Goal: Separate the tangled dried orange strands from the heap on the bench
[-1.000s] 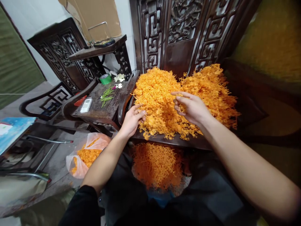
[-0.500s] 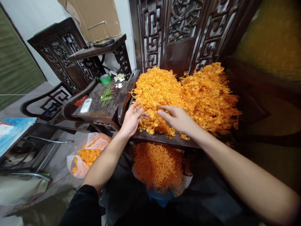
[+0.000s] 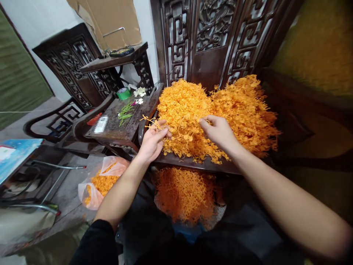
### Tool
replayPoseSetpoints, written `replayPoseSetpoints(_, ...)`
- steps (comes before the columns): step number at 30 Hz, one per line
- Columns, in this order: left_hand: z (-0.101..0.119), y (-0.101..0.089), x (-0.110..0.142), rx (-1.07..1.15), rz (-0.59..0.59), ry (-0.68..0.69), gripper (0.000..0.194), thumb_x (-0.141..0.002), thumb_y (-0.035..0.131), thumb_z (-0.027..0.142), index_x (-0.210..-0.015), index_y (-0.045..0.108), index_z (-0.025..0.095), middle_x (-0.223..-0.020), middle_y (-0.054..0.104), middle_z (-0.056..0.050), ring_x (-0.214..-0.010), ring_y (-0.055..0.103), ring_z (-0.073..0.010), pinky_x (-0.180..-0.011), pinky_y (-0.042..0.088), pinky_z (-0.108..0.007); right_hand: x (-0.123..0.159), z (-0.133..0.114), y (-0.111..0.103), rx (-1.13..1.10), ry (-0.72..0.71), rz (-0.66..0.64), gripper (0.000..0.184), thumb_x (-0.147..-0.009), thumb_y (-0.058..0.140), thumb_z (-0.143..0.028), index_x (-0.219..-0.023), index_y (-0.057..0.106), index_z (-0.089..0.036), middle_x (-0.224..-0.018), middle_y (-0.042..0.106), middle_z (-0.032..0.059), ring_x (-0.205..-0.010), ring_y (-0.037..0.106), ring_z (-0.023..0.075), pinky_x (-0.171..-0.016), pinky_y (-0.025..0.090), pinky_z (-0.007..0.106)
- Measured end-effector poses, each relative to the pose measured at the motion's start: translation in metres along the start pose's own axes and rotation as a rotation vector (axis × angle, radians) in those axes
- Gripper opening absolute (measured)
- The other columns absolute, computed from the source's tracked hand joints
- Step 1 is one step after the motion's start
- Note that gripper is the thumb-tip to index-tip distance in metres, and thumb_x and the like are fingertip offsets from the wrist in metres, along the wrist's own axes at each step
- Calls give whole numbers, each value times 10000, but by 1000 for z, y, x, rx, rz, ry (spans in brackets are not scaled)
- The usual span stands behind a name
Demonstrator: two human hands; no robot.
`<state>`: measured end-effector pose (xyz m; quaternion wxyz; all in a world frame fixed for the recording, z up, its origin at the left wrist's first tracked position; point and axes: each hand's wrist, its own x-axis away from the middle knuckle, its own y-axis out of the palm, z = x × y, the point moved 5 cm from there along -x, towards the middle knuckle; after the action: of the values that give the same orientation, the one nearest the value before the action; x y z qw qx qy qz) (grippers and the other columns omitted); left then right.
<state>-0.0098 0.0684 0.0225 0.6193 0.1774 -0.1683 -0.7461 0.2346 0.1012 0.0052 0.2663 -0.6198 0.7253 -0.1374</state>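
Note:
A large heap of orange, thin, branching pieces lies on a dark wooden seat, with a second clump beside it on the right. At the heap's left front edge, my left hand is closed on an orange branching piece whose stems stick out past the fingers to the left. My right hand is in a pinch in front of the heap, thumb against fingers; what is between them is hidden. Below the seat edge, more orange pieces fill a container between my legs.
On the left, a plastic bag with orange pieces stands on the floor. A dark wooden table carries green tape, green stems and white flowers. A carved wooden backrest rises behind the heap.
My right hand has moved slightly right, its fingers going from spread to pinched. An orange piece now shows extending from my left hand, which has shifted slightly left.

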Motion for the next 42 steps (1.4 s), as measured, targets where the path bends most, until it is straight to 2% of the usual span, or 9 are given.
replayPoseSetpoints(5, -6, 0, -1, -84, 35, 32, 543, -677, 950, 259, -1082, 599, 176, -912, 742, -6, -773, 745, -123, -750, 542, -246, 16, -32, -10, 223, -249, 120, 339, -995, 561, -420, -1033, 773, -159, -1018, 781, 166, -986, 724, 337, -899, 523, 479)
replayPoseSetpoints(8, -8, 4, 2, -84, 28, 48, 545, -658, 963, 247, -1058, 602, 166, -884, 756, -3, -773, 757, -128, -758, 566, -248, 35, -60, 5, 11, -445, -66, 411, -1008, 581, -422, -1321, 685, -177, -1234, 755, 137, -1152, 703, 296, -982, 532, 457)
replayPoseSetpoints(11, -9, 10, 6, -117, 24, 30, 517, -634, 968, 236, -1005, 617, 149, -814, 752, 5, -690, 741, -119, -718, 576, -247, 48, -72, 21, -58, -505, -168, 240, -1022, 574, -395, -1064, 708, -202, -1033, 774, 87, -945, 720, 235, -855, 547, 392)
replayPoseSetpoints(19, 7, 21, -6, -217, 17, -35, 453, -607, 932, 198, -939, 629, 141, -678, 698, 11, -565, 707, -134, -540, 502, -223, 35, -66, 16, -22, -434, 134, 202, -995, 548, -326, -818, 532, -230, -808, 677, 59, -750, 624, 198, -713, 454, 361)
replayPoseSetpoints(24, 28, -6, -9, -189, 148, 109, 455, -620, 920, 183, -967, 629, 152, -741, 726, 1, -576, 707, -124, -540, 494, -220, 5, -20, -33, -275, -33, 417, 231, -994, 575, -385, -851, 486, -226, -821, 709, 86, -523, 569, 130, -552, 375, 331)
replayPoseSetpoints(27, 39, -12, -10, -124, 176, 241, 480, -642, 929, 209, -1001, 612, 176, -776, 732, 15, -618, 715, -116, -587, 511, -219, 6, -15, -31, -472, 24, 185, 252, -901, 717, -370, -878, 524, -210, -1094, 752, 120, -536, 619, 105, -470, 316, 280)
replayPoseSetpoints(34, 37, 13, 1, -117, 150, 394, 528, -659, 959, 342, -1023, 593, 231, -830, 712, 39, -657, 683, -98, -714, 566, -256, 81, -44, 79, -786, 476, -836, 404, -850, 779, -554, -948, 636, -189, -608, 465, -67, -409, 345, 48, -359, 162, 189)
replayPoseSetpoints(38, 30, 29, 21, -151, -2, 430, 384, -760, 914, 341, -993, 624, 243, -831, 724, 25, -666, 699, -124, -719, 594, -293, 76, -40, 100, -1130, 568, -666, 385, -854, 785, -493, -918, 542, -200, -630, 415, -89, -428, 281, 28, -381, 130, 155)
replayPoseSetpoints(42, 32, 44, 48, -590, -369, 641, 190, -869, 776, 138, -1027, 728, 230, -995, 780, -46, -956, 763, -199, -914, 622, -376, 48, -30, 78, -1248, 433, -360, 377, -797, 784, -358, -823, 434, -220, -610, 397, -91, -435, 313, 41, -382, 158, 164)
